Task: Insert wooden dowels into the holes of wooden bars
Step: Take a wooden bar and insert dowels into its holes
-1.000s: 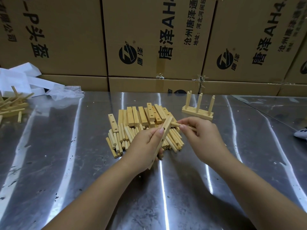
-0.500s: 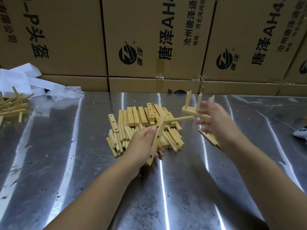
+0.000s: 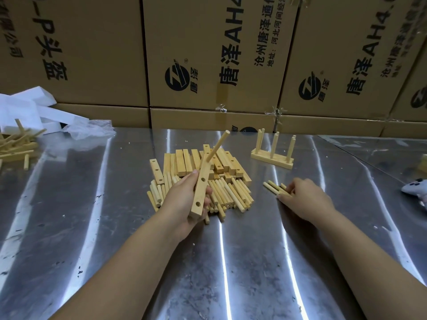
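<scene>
left hand [image 3: 184, 204] — bar [image 3: 201, 188] (dowelled), right hand [image 3: 305, 200], dowels [image 3: 272, 187]

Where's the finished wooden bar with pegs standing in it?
In the head view, the pale wooden bar with upright dowels stands on the metal table, right of the loose bar pile and beyond the right hand.
</scene>
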